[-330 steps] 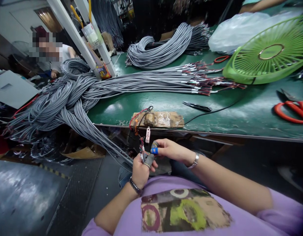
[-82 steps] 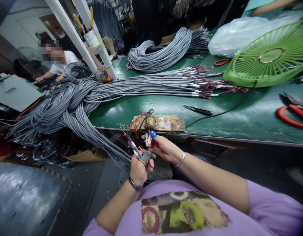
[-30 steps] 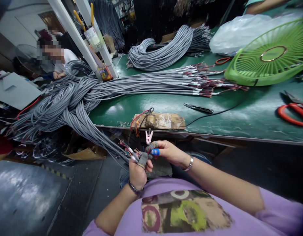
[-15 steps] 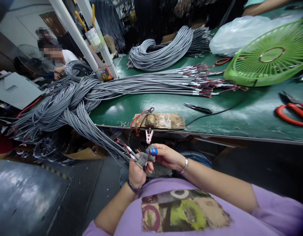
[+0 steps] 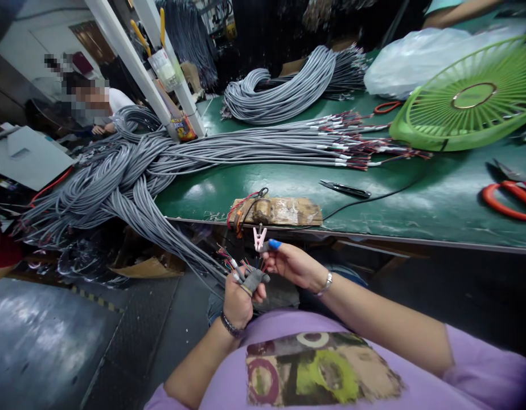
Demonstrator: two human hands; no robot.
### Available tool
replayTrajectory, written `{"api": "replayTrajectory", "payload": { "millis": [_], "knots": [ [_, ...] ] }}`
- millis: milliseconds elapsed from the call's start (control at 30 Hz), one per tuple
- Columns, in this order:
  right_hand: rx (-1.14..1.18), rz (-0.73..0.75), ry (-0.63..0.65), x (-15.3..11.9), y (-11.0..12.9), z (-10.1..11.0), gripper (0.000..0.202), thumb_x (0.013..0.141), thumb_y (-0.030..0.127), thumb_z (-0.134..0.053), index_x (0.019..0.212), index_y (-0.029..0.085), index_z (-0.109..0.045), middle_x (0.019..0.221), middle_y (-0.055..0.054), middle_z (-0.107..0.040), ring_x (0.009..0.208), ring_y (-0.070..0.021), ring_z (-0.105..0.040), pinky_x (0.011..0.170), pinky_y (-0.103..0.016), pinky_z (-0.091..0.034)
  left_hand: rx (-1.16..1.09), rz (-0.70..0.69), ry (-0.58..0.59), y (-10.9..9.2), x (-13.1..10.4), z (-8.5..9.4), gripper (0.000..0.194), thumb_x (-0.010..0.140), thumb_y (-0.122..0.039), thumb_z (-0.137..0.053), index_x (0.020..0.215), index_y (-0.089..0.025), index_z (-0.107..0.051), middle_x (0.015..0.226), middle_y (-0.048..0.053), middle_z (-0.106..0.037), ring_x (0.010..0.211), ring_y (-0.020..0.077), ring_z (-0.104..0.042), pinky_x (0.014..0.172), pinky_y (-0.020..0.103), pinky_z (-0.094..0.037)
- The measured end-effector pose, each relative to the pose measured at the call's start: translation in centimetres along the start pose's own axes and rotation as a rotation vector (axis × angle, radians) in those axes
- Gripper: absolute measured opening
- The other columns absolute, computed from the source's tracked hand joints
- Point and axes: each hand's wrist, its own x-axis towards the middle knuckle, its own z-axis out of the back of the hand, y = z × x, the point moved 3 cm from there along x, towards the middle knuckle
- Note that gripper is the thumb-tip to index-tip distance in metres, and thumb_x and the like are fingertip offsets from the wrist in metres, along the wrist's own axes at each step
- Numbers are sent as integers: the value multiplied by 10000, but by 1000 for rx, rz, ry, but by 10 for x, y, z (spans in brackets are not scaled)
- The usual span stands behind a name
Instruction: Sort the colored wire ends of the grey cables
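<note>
Grey cables with stripped, coloured wire ends (image 5: 246, 266) lie in my left hand (image 5: 241, 296). Its fingers wrap around them, and grey covers sit over some fingertips. My right hand (image 5: 295, 266) is just right of these wires, its fingers bent together near the wire tips. Whatever lies between them is too small to make out. A blue-wrapped finger with a grey tip reaches close to a pink clip (image 5: 259, 238), which is fixed in front of a wooden block (image 5: 297, 212) at the bench edge.
Long grey cables (image 5: 246, 149) stretch across the green bench (image 5: 203, 199), with a coiled bundle (image 5: 284, 85) behind. Small black snips (image 5: 345, 189), red-handled scissors (image 5: 513, 199) and a green fan (image 5: 468, 97) are to the right. Another person (image 5: 98, 105) sits at the far left.
My right hand has drawn slightly up and right, away from my left hand, so more of the wire ends show. The left hand stays in place around the cables.
</note>
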Motion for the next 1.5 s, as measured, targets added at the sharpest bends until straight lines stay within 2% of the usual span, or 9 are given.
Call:
{"api": "replayTrajectory", "payload": {
  "millis": [67, 133, 300, 533, 800, 967, 1100, 1333, 1500],
  "knots": [
    [-7, -10, -2, 3, 5, 2, 361, 841, 495, -594, 803, 142, -662, 732, -36, -638, 577, -90, -542, 542, -213, -463, 14, -17, -8, -3, 1, -2, 383, 684, -509, -709, 643, -134, -646, 430, -8, -559, 340, 58, -411, 341, 172, -288],
    [-44, 9, 12, 5, 10, -1, 409, 847, 533, -572, 831, 136, -668, 745, -44, -641, 582, -92, -542, 540, -211, -467, 13, -34, -8, -6, 3, -4, 377, 689, -504, -707, 648, -134, -647, 434, -9, -562, 344, 55, -412, 346, 170, -293],
    [-81, 83, 42, 9, 18, -11, 396, 786, 531, -655, 835, 138, -669, 720, -35, -640, 568, -91, -525, 536, -208, -458, -35, -47, -55, -8, 6, -8, 366, 671, -490, -721, 654, -134, -638, 440, -13, -568, 336, 47, -406, 341, 162, -281],
    [79, 5, 92, 17, 9, -15, 349, 838, 495, -609, 833, 154, -684, 689, -38, -633, 602, -113, -534, 573, -231, -457, -66, -57, -125, -10, 6, -15, 381, 663, -498, -726, 661, -132, -621, 438, -20, -558, 342, 47, -407, 341, 159, -278],
    [152, 72, -28, 24, 7, -20, 291, 808, 466, -659, 806, 177, -693, 716, -30, -652, 590, -115, -530, 573, -234, -460, -46, -47, -149, -5, 9, -19, 387, 662, -508, -718, 647, -137, -607, 443, -22, -554, 345, 45, -405, 351, 163, -277],
    [131, 95, -30, 24, 4, -20, 332, 804, 517, -637, 827, 189, -684, 744, -39, -659, 586, -133, -530, 570, -263, -455, -23, -30, -155, -4, 9, -18, 402, 659, -524, -715, 640, -140, -598, 441, -22, -549, 346, 47, -400, 353, 168, -274],
    [162, 41, -20, 20, 1, -22, 383, 812, 562, -600, 825, 185, -670, 740, -41, -649, 618, -137, -538, 587, -255, -453, -32, -44, -159, -5, 8, -16, 410, 660, -532, -714, 643, -140, -595, 439, -22, -550, 345, 49, -406, 353, 168, -278],
    [91, -38, 91, 7, 3, -17, 507, 835, 636, -502, 812, 154, -658, 746, -52, -631, 640, -125, -537, 597, -237, -437, -13, -68, -136, -3, 2, -12, 380, 707, -508, -695, 664, -139, -615, 463, -19, -565, 363, 51, -421, 364, 165, -295],
    [-84, -72, 208, -10, 7, -10, 460, 744, 587, -660, 849, 139, -665, 806, -48, -632, 669, -115, -550, 640, -247, -456, 44, -91, -98, 2, -2, -7, 385, 741, -515, -667, 653, -145, -609, 482, -12, -573, 379, 59, -430, 377, 175, -311]
  ]
}}
